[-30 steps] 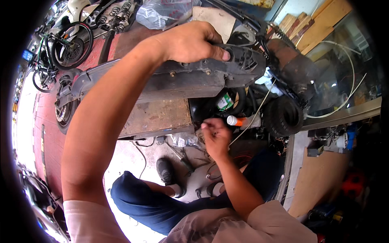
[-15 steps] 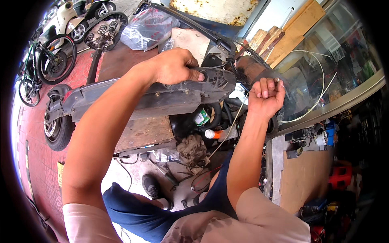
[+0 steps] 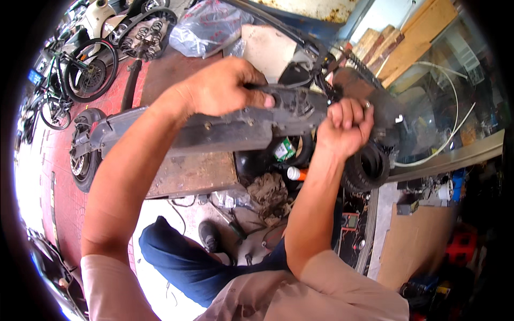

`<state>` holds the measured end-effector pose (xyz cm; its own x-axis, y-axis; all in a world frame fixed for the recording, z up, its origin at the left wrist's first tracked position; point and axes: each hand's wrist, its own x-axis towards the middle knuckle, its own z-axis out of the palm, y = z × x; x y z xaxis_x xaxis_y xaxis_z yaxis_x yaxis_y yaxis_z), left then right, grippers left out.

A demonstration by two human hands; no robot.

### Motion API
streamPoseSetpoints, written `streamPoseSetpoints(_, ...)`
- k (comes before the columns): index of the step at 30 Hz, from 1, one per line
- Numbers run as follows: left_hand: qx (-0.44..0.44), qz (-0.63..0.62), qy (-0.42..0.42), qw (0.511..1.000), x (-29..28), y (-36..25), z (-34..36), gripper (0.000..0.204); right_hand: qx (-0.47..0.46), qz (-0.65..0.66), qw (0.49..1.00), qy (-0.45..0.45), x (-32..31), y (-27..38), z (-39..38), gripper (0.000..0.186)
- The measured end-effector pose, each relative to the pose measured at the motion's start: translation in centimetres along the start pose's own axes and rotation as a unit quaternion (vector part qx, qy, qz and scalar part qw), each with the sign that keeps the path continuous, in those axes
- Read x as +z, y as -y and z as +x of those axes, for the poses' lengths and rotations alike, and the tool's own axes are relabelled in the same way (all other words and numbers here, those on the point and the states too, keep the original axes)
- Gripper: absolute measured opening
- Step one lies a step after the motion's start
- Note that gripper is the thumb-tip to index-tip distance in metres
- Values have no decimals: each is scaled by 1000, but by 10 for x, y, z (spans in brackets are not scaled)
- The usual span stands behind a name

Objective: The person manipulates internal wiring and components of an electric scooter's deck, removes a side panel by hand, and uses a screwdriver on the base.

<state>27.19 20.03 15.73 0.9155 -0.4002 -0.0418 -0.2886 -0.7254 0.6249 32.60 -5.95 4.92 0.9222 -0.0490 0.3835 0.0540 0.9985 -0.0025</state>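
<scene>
In the head view, we are grasping the dark scooter deck (image 3: pixel 225 134) with our left hand (image 3: pixel 227 88), above a wooden box (image 3: pixel 198 174); near the deck's end, our right hand (image 3: pixel 347 125) is clenching, pinching a small metallic piece (image 3: pixel 367 105).

Scuffed black scooter body (image 3: pixel 230 136), stretching left to right, small metallic piece (image 3: pixel 367 105) in right fingers (image 3: pixel 347 114)

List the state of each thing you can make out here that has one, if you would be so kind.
Left hand, closed over the scooter body's edge
Scooter body, scuffed, held
Right hand, fingers curled
Small piece, pinched in the right hand, kind unclear
Bottle, white cap on, partly hidden
Rag, crumpled
Plastic bag, bulging
Bicycle, upright
</scene>
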Motion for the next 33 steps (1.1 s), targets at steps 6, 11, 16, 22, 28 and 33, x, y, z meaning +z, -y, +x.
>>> streamPoseSetpoints(6,26,15,-35,999,2,7,3,39,24,-164,986,-20,18,7,-15,16)
streamPoseSetpoints(11,-1,16,-16,1000,0,11,1,37,-84,-628,762,134,49,-40,-71,8)
streamPoseSetpoints(16,-9,22,-11,1000,0,10,5,34,-220,-718,596,284,35,-82,-77,15)
streamPoseSetpoints(22,33,-20,-40,998,3,9,3,32,-247,-777,519,257,29,-95,-77,13)
streamPoseSetpoints(28,22,-1,-53,998,1,10,0,38,-267,-796,465,281,29,-101,-78,14)
streamPoseSetpoints(33,35,8,-66,997,5,15,4,38,-267,-798,475,256,26,-103,-81,13)
